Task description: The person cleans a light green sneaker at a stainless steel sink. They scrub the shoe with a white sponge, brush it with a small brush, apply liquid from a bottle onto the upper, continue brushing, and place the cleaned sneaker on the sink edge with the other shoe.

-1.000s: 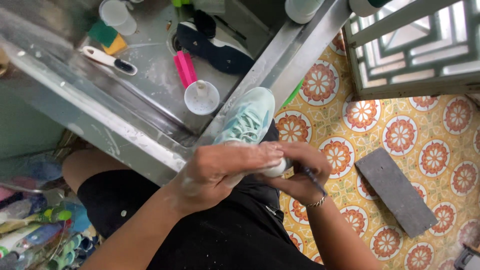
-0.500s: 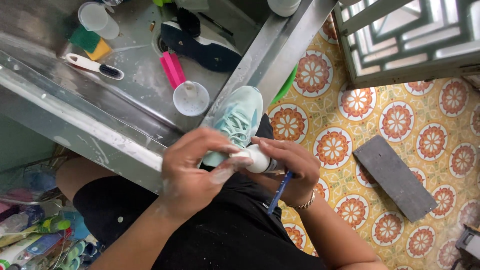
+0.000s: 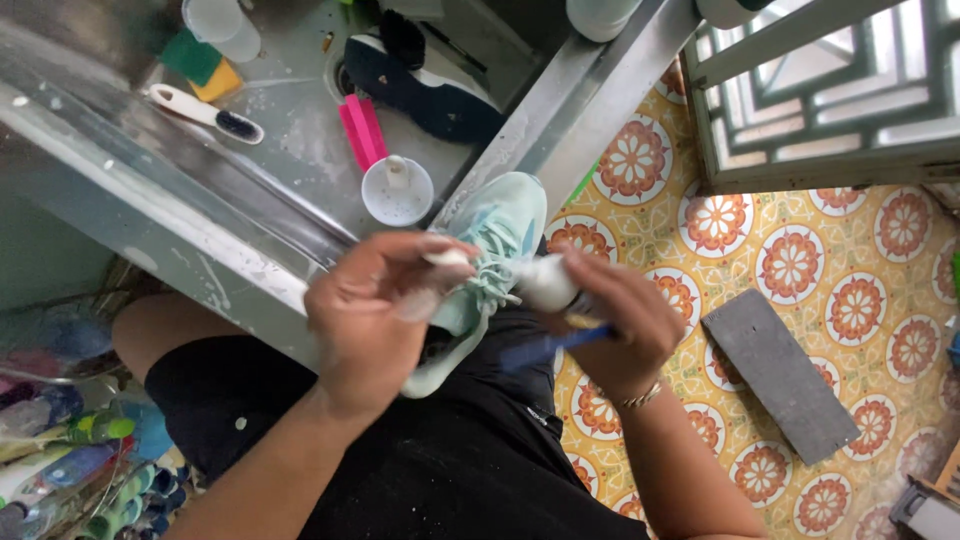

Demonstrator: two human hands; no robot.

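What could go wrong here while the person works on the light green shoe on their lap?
1. The right hand holds both a small white bottle and a blue-handled tool; one might slip from such a crowded grip.
2. The mint green shoe rests on the lap, not on the metal table, so drips could land on the black shorts.
3. The left hand steadies the shoe alone; it may tip toward the tiled floor.

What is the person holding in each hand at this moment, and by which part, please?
The left hand grips the mint sneaker around its middle. The right hand holds a small white bottle and a blue-handled brush.
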